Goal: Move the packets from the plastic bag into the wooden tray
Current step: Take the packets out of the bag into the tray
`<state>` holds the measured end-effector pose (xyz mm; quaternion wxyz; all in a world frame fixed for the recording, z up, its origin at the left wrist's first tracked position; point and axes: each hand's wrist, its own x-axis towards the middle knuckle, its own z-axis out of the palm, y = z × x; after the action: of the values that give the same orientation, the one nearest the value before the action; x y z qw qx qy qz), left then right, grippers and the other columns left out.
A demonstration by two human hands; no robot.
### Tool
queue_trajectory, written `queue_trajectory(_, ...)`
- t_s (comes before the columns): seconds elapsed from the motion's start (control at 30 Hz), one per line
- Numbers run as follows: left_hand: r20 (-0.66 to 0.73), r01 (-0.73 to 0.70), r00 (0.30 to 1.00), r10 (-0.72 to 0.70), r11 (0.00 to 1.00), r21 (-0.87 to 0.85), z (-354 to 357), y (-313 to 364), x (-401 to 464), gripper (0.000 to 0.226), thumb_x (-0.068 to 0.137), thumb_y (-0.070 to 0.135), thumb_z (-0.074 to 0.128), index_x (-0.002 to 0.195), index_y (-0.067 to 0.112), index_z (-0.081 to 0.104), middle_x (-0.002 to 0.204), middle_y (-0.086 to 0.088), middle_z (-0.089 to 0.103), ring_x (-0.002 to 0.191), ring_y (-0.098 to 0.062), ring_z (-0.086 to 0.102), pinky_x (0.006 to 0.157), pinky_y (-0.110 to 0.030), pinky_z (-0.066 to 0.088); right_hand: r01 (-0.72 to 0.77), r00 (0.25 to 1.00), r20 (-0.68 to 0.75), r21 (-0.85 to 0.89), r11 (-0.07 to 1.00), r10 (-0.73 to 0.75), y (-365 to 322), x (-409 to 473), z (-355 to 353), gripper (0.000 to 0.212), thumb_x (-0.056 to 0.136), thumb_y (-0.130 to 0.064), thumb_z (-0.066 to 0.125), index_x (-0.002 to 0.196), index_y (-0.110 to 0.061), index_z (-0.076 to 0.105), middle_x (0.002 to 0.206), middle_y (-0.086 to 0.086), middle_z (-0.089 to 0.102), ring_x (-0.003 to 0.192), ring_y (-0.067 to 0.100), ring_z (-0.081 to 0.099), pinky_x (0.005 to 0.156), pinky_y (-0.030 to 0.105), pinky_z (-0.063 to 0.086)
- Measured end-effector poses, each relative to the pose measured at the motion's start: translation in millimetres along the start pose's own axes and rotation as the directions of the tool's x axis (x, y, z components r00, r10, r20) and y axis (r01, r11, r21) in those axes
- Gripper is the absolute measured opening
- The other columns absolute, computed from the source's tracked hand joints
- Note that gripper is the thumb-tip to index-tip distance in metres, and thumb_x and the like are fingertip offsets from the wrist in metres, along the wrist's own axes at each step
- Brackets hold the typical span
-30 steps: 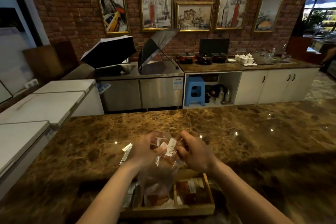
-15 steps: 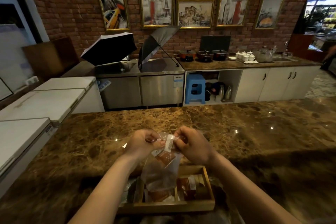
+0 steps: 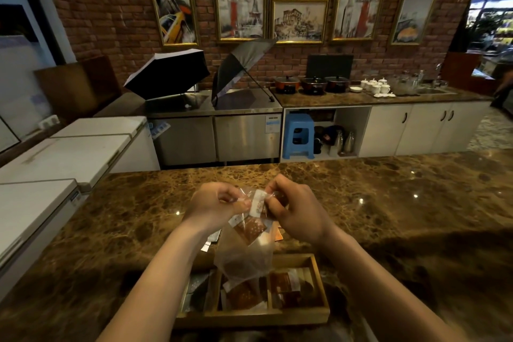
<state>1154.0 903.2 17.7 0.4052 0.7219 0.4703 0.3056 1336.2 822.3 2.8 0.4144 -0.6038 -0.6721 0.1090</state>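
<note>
A clear plastic bag (image 3: 244,255) hangs in the air above the wooden tray (image 3: 319,311), which sits on the brown marble counter near me. My left hand (image 3: 216,207) pinches the bag's top edge on the left. My right hand (image 3: 294,209) pinches the top on the right, with a white-ended packet (image 3: 256,203) sticking up between the two hands. A brown packet (image 3: 249,229) shows through the bag just below my fingers. The tray's compartments hold several brown and white packets (image 3: 283,284).
The marble counter (image 3: 388,216) stretches wide to both sides. A few small packets (image 3: 211,240) lie on it left of the bag. White chest freezers (image 3: 55,158) stand at the left, steel units with two open umbrellas behind.
Both hands have lifted the bag higher above the tray and drawn closer together at its top. The white-ended packet now stands between my fingers.
</note>
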Motion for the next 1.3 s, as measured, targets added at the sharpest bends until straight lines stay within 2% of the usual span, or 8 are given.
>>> queue_trajectory(0.13, 0.017, 0.036, 0.999, -0.035, 0.999, -0.033, -4.1, -0.3, 1.9, 0.012, 0.073, 0.026, 0.087, 0.075, 0.021, 0.076, 0.089, 0.002, 0.075, 0.089, -0.018, 0.067, 0.070, -0.033, 0.049, 0.003, 1.000, 0.000, -0.003, 1.000, -0.003, -4.7, 0.6, 0.9, 0.017, 0.092, -0.037, 0.049, 0.100, -0.025, 0.059, 0.084, 0.001, 0.072, 0.074, 0.018, 0.070, 0.064, 0.052, 0.059)
queue_trajectory(0.3, 0.086, 0.080, 0.993, -0.082, 0.997, 0.023, -3.7, -5.8, -2.9, 0.007, 0.074, 0.019, 0.084, 0.075, 0.019, 0.077, 0.083, 0.001, 0.074, 0.083, -0.018, 0.067, 0.069, -0.032, 0.049, -0.003, 0.997, 0.073, -0.048, 0.999, 0.007, -2.5, -5.0, 3.7, 0.011, 0.091, -0.033, 0.056, 0.096, -0.025, 0.061, 0.078, 0.001, 0.071, 0.068, 0.018, 0.068, 0.063, 0.051, 0.057)
queue_trajectory(0.37, 0.078, 0.074, 0.994, -0.076, 0.997, 0.021, -3.4, -5.7, -6.1, 0.006, 0.075, 0.019, 0.084, 0.077, 0.020, 0.078, 0.085, 0.002, 0.074, 0.085, -0.016, 0.067, 0.069, -0.030, 0.048, 0.003, 0.998, 0.061, -0.059, 0.998, 0.000, -2.8, -5.8, 4.0, 0.006, 0.093, -0.027, 0.058, 0.096, -0.023, 0.061, 0.077, 0.000, 0.070, 0.067, 0.018, 0.066, 0.063, 0.051, 0.056)
queue_trajectory(0.57, 0.048, 0.033, 0.998, -0.034, 0.999, 0.016, -4.8, 3.1, -4.5, 0.007, 0.075, 0.020, 0.084, 0.074, 0.018, 0.078, 0.076, 0.005, 0.073, 0.079, -0.015, 0.067, 0.068, -0.030, 0.050, -0.018, 0.999, 0.037, -0.064, 0.998, 0.020, -7.0, -1.2, 1.7, 0.011, 0.090, -0.033, 0.053, 0.097, -0.027, 0.059, 0.076, 0.001, 0.071, 0.068, 0.020, 0.067, 0.062, 0.055, 0.056)
queue_trajectory(0.67, 0.058, 0.030, 0.998, -0.035, 0.995, 0.091, -3.1, 0.0, -6.5, 0.009, 0.075, 0.025, 0.084, 0.071, 0.022, 0.077, 0.077, 0.005, 0.075, 0.079, -0.015, 0.069, 0.067, -0.028, 0.049, -0.021, 0.997, 0.071, -0.100, 0.995, 0.029, -7.5, -3.0, 2.0, 0.009, 0.090, -0.030, 0.054, 0.098, -0.028, 0.058, 0.078, 0.002, 0.071, 0.070, 0.020, 0.068, 0.064, 0.054, 0.056)
queue_trajectory(0.87, 0.046, 0.011, 0.999, -0.012, 0.999, 0.031, -5.5, -3.5, -6.8, 0.008, 0.076, 0.023, 0.086, 0.078, 0.023, 0.078, 0.091, 0.002, 0.075, 0.090, -0.016, 0.069, 0.071, -0.029, 0.053, -0.024, 0.997, 0.074, -0.119, 0.993, 0.033, -9.0, -5.0, -0.1, 0.005, 0.093, -0.029, 0.055, 0.098, -0.027, 0.058, 0.078, 0.000, 0.069, 0.069, 0.018, 0.064, 0.064, 0.054, 0.055)
queue_trajectory(1.03, 0.014, 0.009, 1.000, -0.010, 0.999, 0.038, -3.7, -2.0, -5.3, 0.009, 0.078, 0.025, 0.085, 0.083, 0.023, 0.077, 0.096, 0.003, 0.075, 0.094, -0.015, 0.068, 0.081, -0.036, 0.058, -0.039, 0.998, 0.053, -0.090, 0.995, 0.044, -12.4, -4.1, -1.7, 0.019, 0.088, -0.042, 0.046, 0.098, -0.030, 0.057, 0.081, 0.000, 0.072, 0.072, 0.018, 0.068, 0.065, 0.054, 0.057)
queue_trajectory(1.3, -0.002, -0.045, 0.999, 0.045, 0.998, 0.053, 0.5, 14.6, 1.7, 0.009, 0.078, 0.032, 0.083, 0.077, 0.029, 0.075, 0.100, 0.006, 0.075, 0.097, -0.018, 0.068, 0.088, -0.046, 0.058, -0.047, 0.999, 0.021, -0.070, 0.996, 0.049, -19.9, -0.3, -24.1, 0.015, 0.092, -0.040, 0.049, 0.098, -0.029, 0.058, 0.082, -0.003, 0.073, 0.073, 0.014, 0.071, 0.066, 0.049, 0.060)
